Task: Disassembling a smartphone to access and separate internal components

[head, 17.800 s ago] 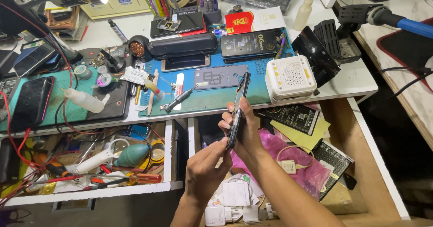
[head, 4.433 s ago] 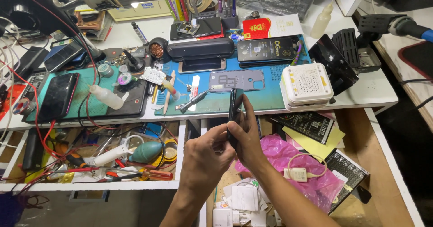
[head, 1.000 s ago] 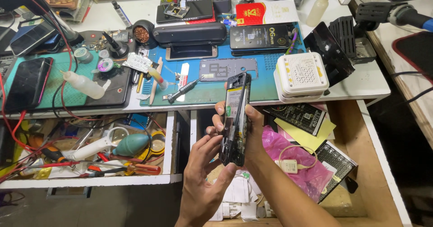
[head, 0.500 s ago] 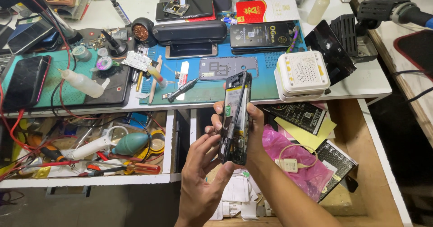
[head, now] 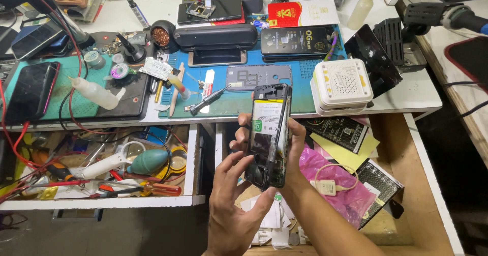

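From the head camera, the workbench beyond the grip is crowded: a screwdriver (head: 211, 99) and a grey back cover (head: 258, 77) lie on the blue mat (head: 300, 91), with a white box (head: 342, 84) up to the right. Under the hands an open drawer (head: 391, 149) holds a pink bag (head: 338, 185).

The opened phone (head: 268, 134) stands nearly upright above that drawer, long axis running toward the bench, its battery side facing the camera. The right hand (head: 292, 149) clasps it from behind; the left hand (head: 236, 205) pinches its lower edge.
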